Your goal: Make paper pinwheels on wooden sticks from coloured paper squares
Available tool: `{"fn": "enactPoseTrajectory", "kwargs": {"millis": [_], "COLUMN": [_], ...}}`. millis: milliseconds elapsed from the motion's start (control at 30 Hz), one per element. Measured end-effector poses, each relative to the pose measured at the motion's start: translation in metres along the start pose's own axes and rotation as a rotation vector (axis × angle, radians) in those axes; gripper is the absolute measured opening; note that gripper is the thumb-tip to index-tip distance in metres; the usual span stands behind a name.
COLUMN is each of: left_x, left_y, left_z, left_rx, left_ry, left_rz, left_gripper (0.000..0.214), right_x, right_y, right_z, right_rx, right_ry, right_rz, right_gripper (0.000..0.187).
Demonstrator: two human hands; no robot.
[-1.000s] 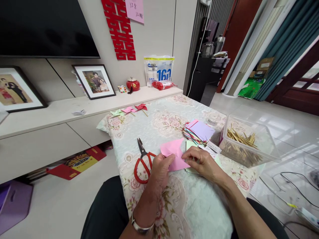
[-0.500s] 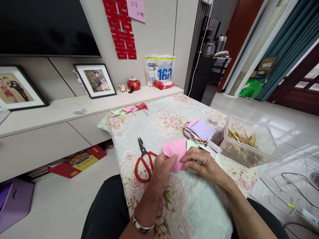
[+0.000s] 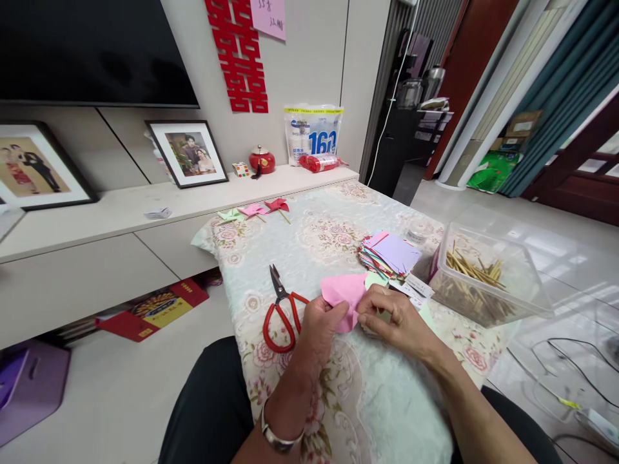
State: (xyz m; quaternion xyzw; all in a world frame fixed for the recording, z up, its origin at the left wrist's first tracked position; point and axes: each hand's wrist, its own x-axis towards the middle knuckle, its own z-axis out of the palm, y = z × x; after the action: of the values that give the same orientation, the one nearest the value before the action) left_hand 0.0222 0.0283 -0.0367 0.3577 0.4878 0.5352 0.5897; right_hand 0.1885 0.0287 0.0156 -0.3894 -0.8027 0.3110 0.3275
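Observation:
A pink sheet of paper (image 3: 344,288), partly folded over, is held above the table's near half. My left hand (image 3: 323,325) pinches its left and lower part, thumb on top. At its lower right edge, my right hand (image 3: 391,316) has thumb and forefinger closed on the paper. Just left of my left hand lie scissors (image 3: 282,309) with red handles, blades pointing away. Beyond my right hand sits a stack of coloured paper squares (image 3: 389,252), a lilac one on top. Three paper pinwheels (image 3: 254,210) on sticks, green, pink and red, rest at the far left.
A clear plastic box (image 3: 488,277) of thin wooden sticks stands at the table's right. A roll of clear tape (image 3: 416,233) is behind it. White printed slips (image 3: 414,288) lie near my right hand. A flowered cloth (image 3: 333,225) covers the table; a white cabinet (image 3: 116,222) borders its far side.
The pink paper's lower right corner is now bent in more toward the middle, between my fingers. The whole view has shifted slightly.

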Motion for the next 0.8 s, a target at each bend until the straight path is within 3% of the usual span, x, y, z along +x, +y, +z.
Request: {"fn": "enactPoseTrajectory", "kwargs": {"millis": [267,800], "left_x": [-0.001,-0.002], "left_y": [0.001,0.003], "left_z": [0.002,0.003], "left_rx": [-0.042,-0.12], "left_ry": [-0.033,-0.07], "left_rz": [-0.033,-0.057], "left_gripper": [0.014,0.014], "right_x": [0.003,0.006], "right_y": [-0.002,0.004], "right_z": [0.01,0.02], "right_rx": [-0.097,-0.138], "right_ry": [0.082,0.168], "right_rz": [0.159,0.261], "right_gripper": [0.017,0.014]}}
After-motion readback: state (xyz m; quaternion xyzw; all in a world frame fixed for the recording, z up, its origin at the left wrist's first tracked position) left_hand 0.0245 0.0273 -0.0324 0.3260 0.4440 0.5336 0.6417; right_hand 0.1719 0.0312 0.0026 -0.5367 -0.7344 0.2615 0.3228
